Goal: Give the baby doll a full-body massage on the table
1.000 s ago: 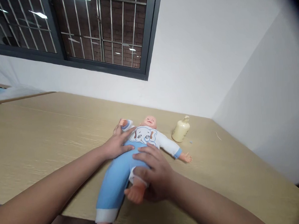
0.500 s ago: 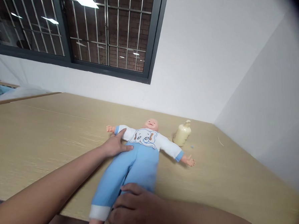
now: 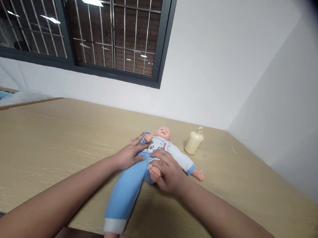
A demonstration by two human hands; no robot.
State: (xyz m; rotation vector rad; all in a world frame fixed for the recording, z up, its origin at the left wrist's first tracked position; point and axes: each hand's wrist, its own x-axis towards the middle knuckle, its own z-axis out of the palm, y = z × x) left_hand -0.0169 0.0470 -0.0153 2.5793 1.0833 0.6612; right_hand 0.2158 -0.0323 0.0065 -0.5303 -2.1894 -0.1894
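Observation:
A baby doll (image 3: 122, 192) in a white top with an elephant face and blue trousers lies on its back on the table. My left hand (image 3: 129, 154) rests against the doll's side and folded arm, its fingers stretched out and the thumb apart on the trousers. My right hand (image 3: 171, 171) is closed round the lower part of one doll leg, which is bent up over the belly. The bare doll foot (image 3: 154, 172) sticks out by the thumb. The other leg stays straight, its foot past the table's near edge.
A cream pump bottle (image 3: 194, 142) stands to the right of the doll's head. Near it lie a small bluish bit (image 3: 205, 154) and a thin pale strip (image 3: 233, 149). The wooden table (image 3: 56, 145) meets a white wall below a barred window (image 3: 112, 32).
My right hand has lifted one doll leg and folded it up to the belly. The doll's arm beside my left hand has swung in from outstretched to near the chest.

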